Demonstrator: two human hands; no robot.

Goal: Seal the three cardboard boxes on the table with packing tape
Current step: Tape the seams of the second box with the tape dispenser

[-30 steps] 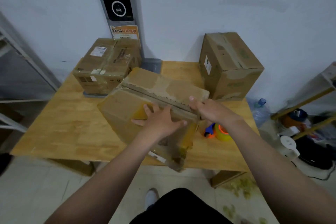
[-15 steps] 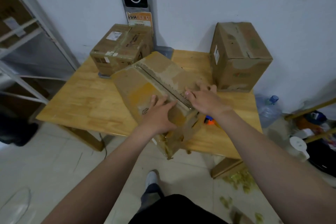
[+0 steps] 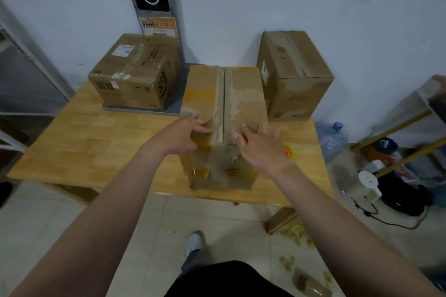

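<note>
While the centre box (image 3: 223, 113) stood square at the near edge of the worktop (image 3: 101, 147), both hands were laid on the near end of its top. The left hand (image 3: 185, 135) was set on the left flap with the fingers spread and curled over the cardboard, and nothing was pinched in it. The right hand (image 3: 259, 147) was set on the right flap, fingers fanned apart and likewise empty. Between the two hands ran the centre seam (image 3: 223, 101), along which the flaps were seen closed but not covered by fresh tape; only torn remnants of old tape were visible beside it.

The step in hand was judged to be the squaring and closing of this box ahead of taping. Just beyond the right hand, mostly hidden behind it, a tape roll (image 3: 288, 152) was lying on the worktop. The next move was judged to call for that roll to be taken up by the right hand while the flaps were held down by the left.

Beyond the left hand a second box (image 3: 135, 75) was standing, and beyond the right hand a third box (image 3: 294, 72), both against the wall. Whether either was already sealed could not be told for certain.
</note>
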